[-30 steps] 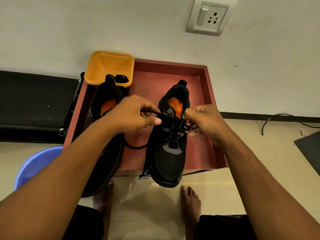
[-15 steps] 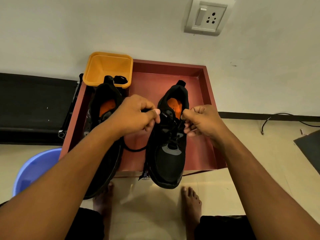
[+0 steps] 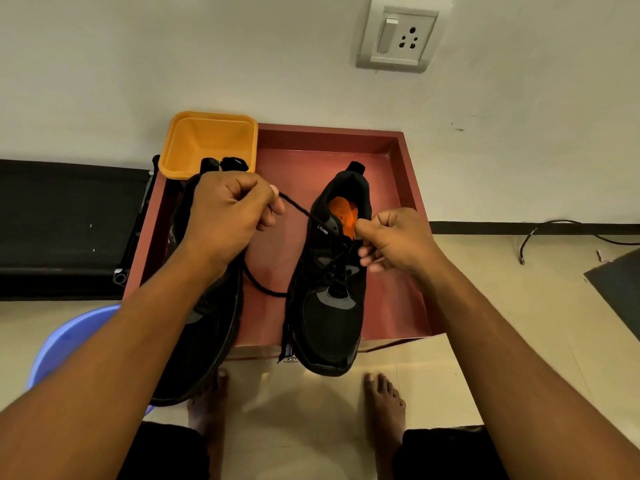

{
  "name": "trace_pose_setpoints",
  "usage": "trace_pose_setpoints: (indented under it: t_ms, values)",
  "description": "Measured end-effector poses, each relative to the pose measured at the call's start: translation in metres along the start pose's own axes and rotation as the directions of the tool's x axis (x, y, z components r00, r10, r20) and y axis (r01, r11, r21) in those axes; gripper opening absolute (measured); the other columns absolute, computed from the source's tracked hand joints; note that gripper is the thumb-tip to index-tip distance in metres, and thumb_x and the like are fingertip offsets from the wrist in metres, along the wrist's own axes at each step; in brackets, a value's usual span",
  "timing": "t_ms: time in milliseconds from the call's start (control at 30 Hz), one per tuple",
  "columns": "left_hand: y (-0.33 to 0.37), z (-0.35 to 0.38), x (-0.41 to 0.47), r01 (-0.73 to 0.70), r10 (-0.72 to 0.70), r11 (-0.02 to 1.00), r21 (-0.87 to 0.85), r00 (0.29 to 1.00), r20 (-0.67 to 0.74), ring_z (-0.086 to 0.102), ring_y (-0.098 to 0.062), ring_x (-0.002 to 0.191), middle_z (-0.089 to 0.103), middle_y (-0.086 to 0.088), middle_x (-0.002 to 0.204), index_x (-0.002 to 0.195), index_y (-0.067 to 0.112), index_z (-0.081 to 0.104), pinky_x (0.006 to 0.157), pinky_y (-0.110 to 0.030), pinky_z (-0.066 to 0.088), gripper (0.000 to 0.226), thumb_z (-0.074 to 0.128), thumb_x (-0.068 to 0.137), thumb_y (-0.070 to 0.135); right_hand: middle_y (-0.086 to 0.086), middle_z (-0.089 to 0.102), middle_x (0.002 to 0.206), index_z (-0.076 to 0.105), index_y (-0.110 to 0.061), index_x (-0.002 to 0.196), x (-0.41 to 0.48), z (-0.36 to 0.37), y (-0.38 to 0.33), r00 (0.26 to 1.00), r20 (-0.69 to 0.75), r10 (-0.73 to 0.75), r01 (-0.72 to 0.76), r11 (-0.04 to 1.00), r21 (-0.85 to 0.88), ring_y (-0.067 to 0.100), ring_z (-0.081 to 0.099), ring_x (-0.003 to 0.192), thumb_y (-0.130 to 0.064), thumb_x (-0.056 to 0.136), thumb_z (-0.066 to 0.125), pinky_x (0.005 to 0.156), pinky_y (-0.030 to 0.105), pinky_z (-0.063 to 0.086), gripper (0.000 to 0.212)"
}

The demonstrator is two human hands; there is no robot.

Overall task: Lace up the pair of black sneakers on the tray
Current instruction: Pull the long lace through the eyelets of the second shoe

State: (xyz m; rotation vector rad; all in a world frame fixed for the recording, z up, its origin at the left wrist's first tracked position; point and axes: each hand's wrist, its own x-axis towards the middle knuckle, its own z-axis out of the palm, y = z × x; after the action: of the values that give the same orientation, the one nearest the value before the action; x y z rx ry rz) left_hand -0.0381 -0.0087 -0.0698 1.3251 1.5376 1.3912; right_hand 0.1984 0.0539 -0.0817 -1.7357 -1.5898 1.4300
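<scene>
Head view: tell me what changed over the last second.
The left hand, gripping the lace, moved left, away from the right-side sneaker, pulling a taut stretch of lace out. The right hand stayed at the eyelets, pinching the lace. That sneaker, the other sneaker, the tray and the yellow tub did not move.

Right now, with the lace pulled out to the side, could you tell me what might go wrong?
The left hand pulls the lace taut sideways, and the sneaker being laced overhangs the front edge of the tray; a hard tug might drag it off.
Slack lace loops on the tray floor between the shoes and could snag or knot.
The left forearm lies over the other sneaker, which also overhangs; it may get nudged off.
</scene>
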Motion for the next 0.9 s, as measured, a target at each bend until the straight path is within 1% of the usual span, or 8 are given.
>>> trace_pose_setpoints:
  t_ms: [233, 333, 433, 500, 567, 700, 767, 900]
  values:
    - [0.028, 0.008, -0.023, -0.009, 0.028, 0.998, -0.057, 0.944, 0.33, 0.06, -0.027, 0.053, 0.067, -0.017, 0.062, 0.063, 0.0, 0.071, 0.057, -0.03, 0.051, 0.031, 0.054, 0.088, 0.006, 0.014, 0.075, 0.076, 0.069, -0.008, 0.084, -0.021, -0.01, -0.012, 0.991, 0.118, 0.06, -0.062, 0.998, 0.011, 0.022, 0.072, 0.067, -0.039, 0.096, 0.074, 0.06, 0.029, 0.06, 0.033]
    - [0.035, 0.023, -0.046, 0.073, -0.087, 0.996, 0.046, 0.801, 0.593, 0.069, -0.022, 0.065, 0.073, -0.009, 0.07, 0.077, 0.003, 0.078, 0.068, -0.034, 0.056, 0.025, 0.06, 0.095, 0.004, 0.014, 0.075, 0.079, 0.07, -0.005, 0.096, -0.042, -0.009, -0.015, 0.973, 0.211, 0.095, -0.124, 0.984, 0.127, 0.021, 0.073, 0.066, -0.038, 0.094, 0.075, 0.058, 0.029, 0.059, 0.033]
    - [0.036, 0.038, -0.072, 0.074, -0.168, 0.985, 0.158, 0.634, 0.755, 0.075, -0.015, 0.089, 0.079, -0.001, 0.09, 0.087, 0.009, 0.081, 0.088, -0.034, 0.059, 0.02, 0.064, 0.098, 0.01, 0.013, 0.075, 0.082, 0.067, -0.002, 0.113, -0.065, -0.006, -0.011, 0.954, 0.282, 0.1, -0.174, 0.952, 0.252, 0.019, 0.073, 0.066, -0.011, 0.095, 0.074, 0.058, 0.027, 0.059, 0.021]
    - [0.036, 0.04, -0.081, -0.002, -0.175, 0.975, 0.221, 0.604, 0.778, 0.073, -0.008, 0.087, 0.079, 0.006, 0.088, 0.088, 0.014, 0.082, 0.086, -0.032, 0.058, 0.02, 0.066, 0.099, 0.021, 0.014, 0.073, 0.08, 0.065, -0.002, 0.117, -0.079, -0.013, -0.006, 0.962, 0.255, 0.098, -0.179, 0.933, 0.313, 0.022, 0.073, 0.067, -0.001, 0.097, 0.066, 0.057, 0.029, 0.06, 0.021]
    - [0.033, 0.036, -0.08, -0.043, -0.197, 0.95, 0.309, 0.685, 0.701, 0.072, -0.004, 0.078, 0.077, 0.01, 0.08, 0.086, 0.02, 0.08, 0.079, -0.031, 0.059, 0.021, 0.066, 0.1, 0.027, 0.011, 0.071, 0.077, 0.067, -0.003, 0.115, -0.092, -0.025, -0.004, 0.979, 0.187, 0.082, -0.137, 0.941, 0.309, 0.02, 0.066, 0.061, -0.001, 0.098, 0.062, 0.05, 0.025, 0.055, 0.018]
    - [0.014, 0.028, -0.061, -0.127, -0.069, 0.835, 0.535, 0.941, 0.332, 0.066, -0.005, 0.066, 0.069, 0.011, 0.07, 0.082, 0.027, 0.074, 0.069, -0.042, 0.059, 0.019, 0.068, 0.095, 0.039, 0.001, 0.068, 0.067, 0.075, -0.01, 0.105, -0.108, -0.051, 0.002, 0.999, 0.043, -0.003, -0.001, 0.996, 0.088, 0.011, 0.049, 0.048, -0.005, 0.097, 0.065, 0.042, 0.02, 0.037, 0.014]
    - [0.004, 0.028, -0.054, -0.079, -0.06, 0.831, 0.551, 0.971, 0.231, 0.064, -0.002, 0.07, 0.068, 0.014, 0.076, 0.09, 0.031, 0.072, 0.069, -0.037, 0.059, 0.013, 0.071, 0.091, 0.044, 0.0, 0.065, 0.067, 0.075, -0.012, 0.104, -0.109, -0.061, 0.004, 1.0, 0.018, -0.018, 0.017, 0.996, 0.087, 0.008, 0.044, 0.048, -0.005, 0.097, 0.063, 0.044, 0.018, 0.035, 0.016]
    - [-0.01, 0.039, -0.05, -0.105, -0.133, 0.781, 0.616, 0.935, 0.328, 0.058, -0.003, 0.081, 0.061, 0.015, 0.096, 0.104, 0.033, 0.067, 0.073, -0.026, 0.049, 0.026, 0.074, 0.087, 0.052, 0.002, 0.061, 0.069, 0.074, -0.01, 0.105, -0.105, -0.073, 0.005, 0.997, 0.068, -0.048, 0.039, 0.991, 0.128, 0.009, 0.05, 0.055, -0.001, 0.097, 0.057, 0.052, 0.022, 0.042, 0.021]
